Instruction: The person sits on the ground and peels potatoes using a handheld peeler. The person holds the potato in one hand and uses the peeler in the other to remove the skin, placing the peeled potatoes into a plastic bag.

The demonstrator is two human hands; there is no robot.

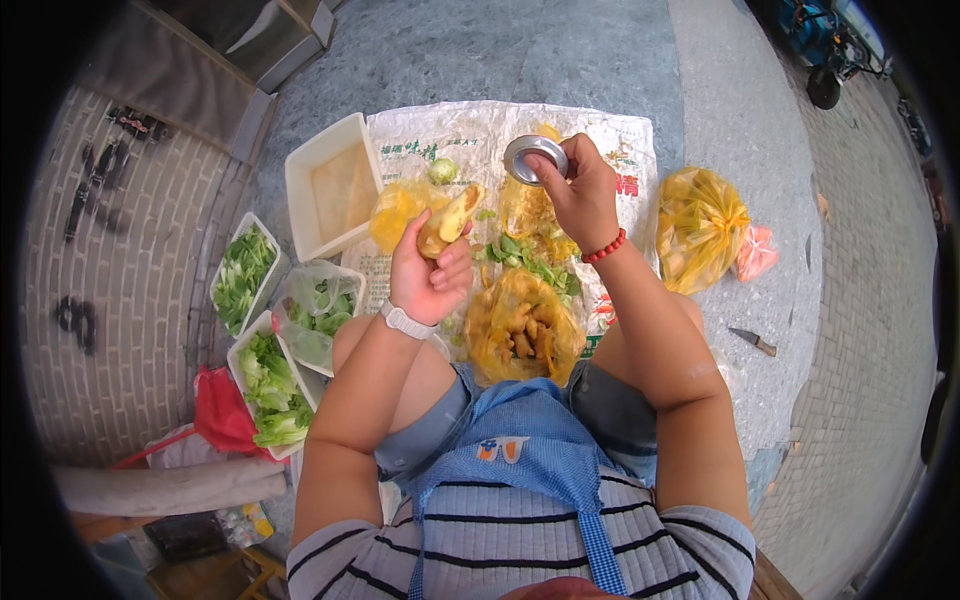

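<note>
My left hand [433,276] holds a partly peeled ginger root [452,214], its pale flesh showing at the upper part. Up and to the right, my right hand [581,191] grips a round metal lid-like piece [535,159] between thumb and fingers, apart from the root. Between my knees lies an open yellow plastic bag [487,322] with several unpeeled ginger roots [527,330] in it. Green leaf scraps [525,255] and brown peelings [529,210] lie on the printed white sack sheet [480,124] beneath my hands. A round pale green vegetable [442,171] sits near the sheet's upper middle.
At left stand a white plastic bin [294,187] and baskets of leafy greens [246,266] and lettuce [268,375]. A tied yellow bag [697,225] and a small pink bag [756,253] are at right. A knife [752,341] lies on the pavement beside my right arm.
</note>
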